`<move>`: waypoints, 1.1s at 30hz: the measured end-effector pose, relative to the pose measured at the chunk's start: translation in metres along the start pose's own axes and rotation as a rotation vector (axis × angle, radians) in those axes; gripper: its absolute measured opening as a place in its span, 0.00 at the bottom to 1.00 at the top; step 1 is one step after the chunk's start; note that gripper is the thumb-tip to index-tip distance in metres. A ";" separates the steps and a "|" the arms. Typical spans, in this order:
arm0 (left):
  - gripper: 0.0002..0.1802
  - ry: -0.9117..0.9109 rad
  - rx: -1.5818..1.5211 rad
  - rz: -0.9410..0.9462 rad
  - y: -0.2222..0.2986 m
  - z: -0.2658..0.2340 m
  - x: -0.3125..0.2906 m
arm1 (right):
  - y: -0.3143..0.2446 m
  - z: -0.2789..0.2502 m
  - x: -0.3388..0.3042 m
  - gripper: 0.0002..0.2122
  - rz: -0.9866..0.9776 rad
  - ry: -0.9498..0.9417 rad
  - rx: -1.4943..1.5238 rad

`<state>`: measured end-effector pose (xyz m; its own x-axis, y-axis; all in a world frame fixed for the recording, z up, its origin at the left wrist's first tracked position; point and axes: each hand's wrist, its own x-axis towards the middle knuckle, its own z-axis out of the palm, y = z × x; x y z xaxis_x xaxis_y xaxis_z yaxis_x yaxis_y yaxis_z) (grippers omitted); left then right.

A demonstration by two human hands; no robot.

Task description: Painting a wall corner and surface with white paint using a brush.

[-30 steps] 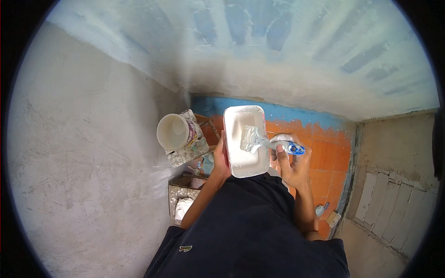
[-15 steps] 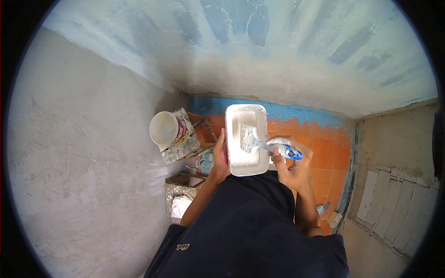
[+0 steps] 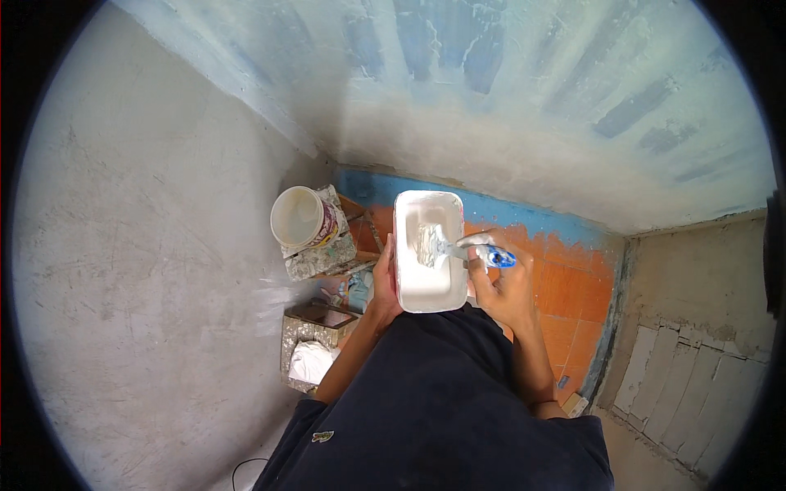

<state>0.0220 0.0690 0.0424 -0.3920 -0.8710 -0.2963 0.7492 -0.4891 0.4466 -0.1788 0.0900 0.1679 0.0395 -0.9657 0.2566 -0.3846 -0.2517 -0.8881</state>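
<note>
Hands were both busy at chest height, over the orange tiled floor [image 3: 573, 295]. Left hand [image 3: 383, 286] gripped the white rectangular paint tray [image 3: 426, 282] by its left long edge: fingers wrapped under the tray, thumb pressed along the rim. Tray sat roughly level, long axis pointing away from the person, with white paint coating the inside.

Right hand [image 3: 503, 286] was closed around the brush [image 3: 458, 250], fingers curled over the blue-and-white handle just right of the tray's right rim. Handle ran leftward from the fingers, across the rim; bristles lay inside the tray in its upper half, loaded with white paint and touching the tray floor. So the brush head was left of and slightly above the right fingers, and right of the left thumb, with the tray interior between them.

Surroundings: white bucket [image 3: 299, 219] stood on a paint-spattered block [image 3: 319, 258] to the left of the tray, near but not touching it. A second spattered box [image 3: 309, 348] sat lower, beside the left forearm, with something white in it. Wall ahead [image 3: 491, 98] was patchy white over blue; grey plaster wall [image 3: 139, 270] on the left. Blue strip ran along the wall base.
</note>
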 end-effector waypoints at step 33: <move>0.36 0.033 0.042 0.031 -0.016 -0.024 -0.039 | 0.023 0.040 -0.028 0.10 -0.156 -0.176 -0.070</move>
<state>0.0380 0.1123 0.0262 -0.3503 -0.8841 -0.3094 0.7374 -0.4640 0.4909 -0.1513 0.1086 0.1254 0.2609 -0.9134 0.3124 -0.4241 -0.3992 -0.8129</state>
